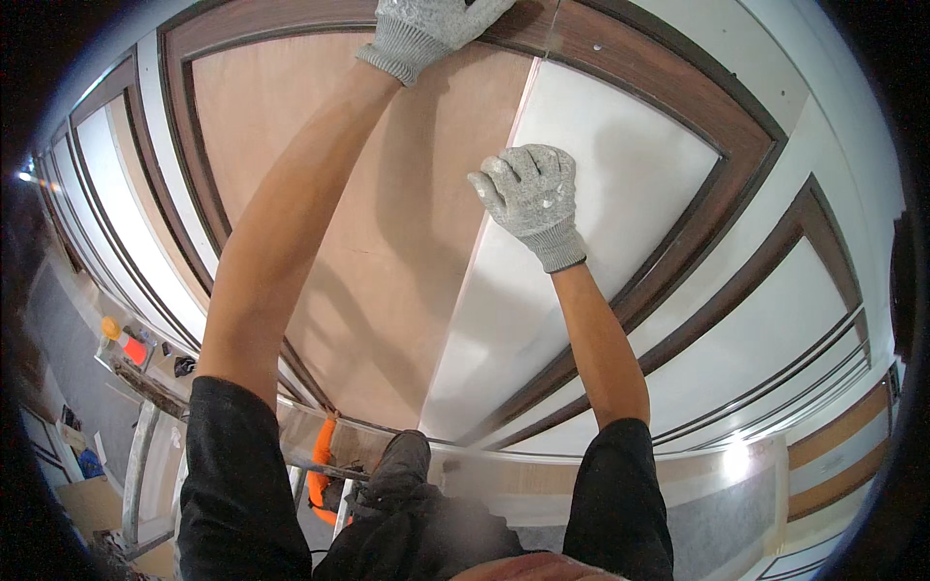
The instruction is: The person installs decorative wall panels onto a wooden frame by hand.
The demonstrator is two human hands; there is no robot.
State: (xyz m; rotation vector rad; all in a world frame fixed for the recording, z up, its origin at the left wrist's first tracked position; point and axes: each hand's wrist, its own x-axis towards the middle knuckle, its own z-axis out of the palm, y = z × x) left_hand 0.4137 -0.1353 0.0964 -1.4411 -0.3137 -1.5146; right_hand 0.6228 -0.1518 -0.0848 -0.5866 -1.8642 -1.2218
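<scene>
Both my hands wear grey knit gloves with white specks. My left hand [421, 29] is raised to the dark brown frame [668, 63] at the top, its thumb stretched to the right; its fingers are cut off by the picture's edge. Lower and to the right, my right hand [533, 198] is before the white panel [630, 165], close to its left edge. Its fingers are curled in, with the thumb apart, and nothing shows in it. A bare tan plywood sheet [300, 126] fills the frame's left part, meeting the white panel along a thin pinkish line.
Below me a metal ladder [140, 474] stands at lower left, beside an orange object [323, 455]. My shoe [405, 455] shows near the wall's foot. An orange and yellow item [126, 339] lies farther left. More brown-framed panels [775, 300] run along the wall.
</scene>
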